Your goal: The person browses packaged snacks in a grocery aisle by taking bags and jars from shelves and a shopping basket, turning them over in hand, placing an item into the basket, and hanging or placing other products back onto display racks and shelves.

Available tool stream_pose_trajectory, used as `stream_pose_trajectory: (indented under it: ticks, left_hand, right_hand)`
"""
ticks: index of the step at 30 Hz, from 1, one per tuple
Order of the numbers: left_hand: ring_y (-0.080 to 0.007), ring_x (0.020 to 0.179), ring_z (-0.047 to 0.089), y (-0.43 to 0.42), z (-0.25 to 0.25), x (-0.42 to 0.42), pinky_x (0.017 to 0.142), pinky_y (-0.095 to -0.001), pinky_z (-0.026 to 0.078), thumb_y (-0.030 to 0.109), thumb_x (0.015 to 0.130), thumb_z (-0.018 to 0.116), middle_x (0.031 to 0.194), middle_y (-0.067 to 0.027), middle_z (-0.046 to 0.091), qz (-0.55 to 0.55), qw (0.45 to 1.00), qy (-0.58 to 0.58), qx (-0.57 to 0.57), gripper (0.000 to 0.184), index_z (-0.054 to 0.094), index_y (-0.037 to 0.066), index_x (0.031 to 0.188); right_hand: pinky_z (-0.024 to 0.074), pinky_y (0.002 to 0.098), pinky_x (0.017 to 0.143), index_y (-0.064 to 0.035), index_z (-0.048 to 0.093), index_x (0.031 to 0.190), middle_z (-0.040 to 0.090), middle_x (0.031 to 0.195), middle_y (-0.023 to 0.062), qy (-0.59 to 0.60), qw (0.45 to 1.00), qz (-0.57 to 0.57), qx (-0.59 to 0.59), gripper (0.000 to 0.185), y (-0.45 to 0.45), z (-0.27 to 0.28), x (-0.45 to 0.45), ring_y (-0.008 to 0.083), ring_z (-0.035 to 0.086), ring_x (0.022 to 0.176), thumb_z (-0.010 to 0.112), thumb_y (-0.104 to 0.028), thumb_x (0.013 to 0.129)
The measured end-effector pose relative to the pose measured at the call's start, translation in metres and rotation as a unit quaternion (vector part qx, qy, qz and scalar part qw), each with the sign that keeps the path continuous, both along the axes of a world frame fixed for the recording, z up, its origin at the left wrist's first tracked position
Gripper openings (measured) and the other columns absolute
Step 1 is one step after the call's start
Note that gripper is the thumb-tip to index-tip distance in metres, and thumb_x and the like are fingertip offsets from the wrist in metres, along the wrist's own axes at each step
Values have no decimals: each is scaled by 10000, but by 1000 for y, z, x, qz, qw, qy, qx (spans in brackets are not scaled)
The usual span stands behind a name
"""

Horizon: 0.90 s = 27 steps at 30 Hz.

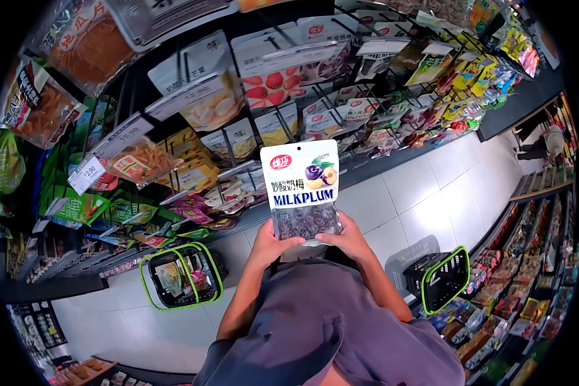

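Note:
A white pouch labelled MILKPLUM (301, 180), with a see-through lower part showing dark plums, is upright in front of the body. My left hand (270, 246) grips its lower left corner, thumb across the front. At the lower right corner, my right hand (349, 237) grips it the same way. Both thumbs lie near the bottom edge, a small gap between them; the fingers behind the pouch are hidden.
Snack pouches hang on a rack (270, 83) ahead. A green-rimmed basket with packages (149, 283) stands on the tiled floor (392, 186) at left, another basket (445, 280) at right. Shelves of packets (508, 283) line the right. A person (550, 141) is at far right.

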<state>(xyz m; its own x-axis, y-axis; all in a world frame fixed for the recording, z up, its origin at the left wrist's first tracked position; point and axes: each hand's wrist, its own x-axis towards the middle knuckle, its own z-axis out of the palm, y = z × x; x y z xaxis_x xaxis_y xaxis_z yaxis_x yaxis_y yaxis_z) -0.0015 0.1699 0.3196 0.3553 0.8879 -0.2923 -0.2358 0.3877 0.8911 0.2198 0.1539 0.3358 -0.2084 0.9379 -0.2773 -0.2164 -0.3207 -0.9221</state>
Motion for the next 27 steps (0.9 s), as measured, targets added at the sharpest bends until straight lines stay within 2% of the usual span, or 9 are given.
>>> stream_pose_trajectory:
  ticks: [5,11,13,15,17,19,21,23,27]
  left_hand:
    - [-147,1026,626,18,15,92,890,-308,517,-79,691,796,1150,-68,640,14,1000,-21,16,604,520,6,1221]
    - [-134,1024,615,39,25,186,899,-306,508,-62,694,804,1150,-60,637,-19,999,-2,30,605,518,7,1223]
    - [-127,1029,604,43,26,209,908,-306,494,-45,700,810,1149,-52,636,-26,999,-18,12,601,519,10,1223]
    - [-119,1034,592,48,22,226,903,-306,488,-24,718,807,1145,-48,635,-48,998,-11,44,586,518,8,1227]
    - [-118,1036,586,59,22,235,901,-302,483,10,761,785,1147,-47,632,-66,996,10,55,540,518,3,1231]
    - [-126,1043,586,74,18,240,902,-298,480,47,799,761,1159,-59,629,-94,990,102,2,499,521,0,1234]
    - [-128,1031,593,92,28,250,906,-281,470,67,830,741,1136,-78,647,-11,997,43,57,443,538,0,1218]
    - [-134,1036,599,118,44,257,914,-284,472,42,850,712,1141,-84,646,34,997,-9,62,408,541,-4,1218]
    - [-131,961,641,173,69,267,854,-278,511,51,865,694,1083,-92,672,108,991,-28,69,300,571,-9,1132]
  right_hand:
    - [479,302,931,23,483,1294,617,1175,75,22,1000,13,3,626,21,-4,92,145,591,1053,771,14,738]
    - [464,317,953,30,489,1289,614,1188,82,57,998,-2,-9,561,33,-16,189,152,586,1075,738,-32,790]
    - [443,329,979,29,486,1292,609,1201,81,116,993,-27,-22,535,38,-18,212,156,573,1101,718,-63,818]
    - [431,332,990,28,485,1293,606,1206,80,98,994,-36,-24,525,45,-14,229,157,567,1111,708,-58,825]
    - [437,326,979,27,489,1290,610,1196,80,59,996,-59,9,519,53,-15,241,155,576,1095,702,-42,822]
    - [467,287,926,37,487,1277,622,1151,74,59,996,-64,19,497,60,-14,250,131,589,1042,701,-46,836]
    - [468,287,924,35,490,1270,624,1147,67,50,997,-60,16,499,70,-16,256,133,591,1043,708,-33,826]
    - [468,287,925,33,492,1266,624,1156,68,46,997,-58,24,500,80,-17,258,132,593,1048,712,-14,819]
    - [471,285,921,33,486,1283,627,1169,75,62,996,-47,38,515,101,-14,263,130,594,1050,707,12,818]
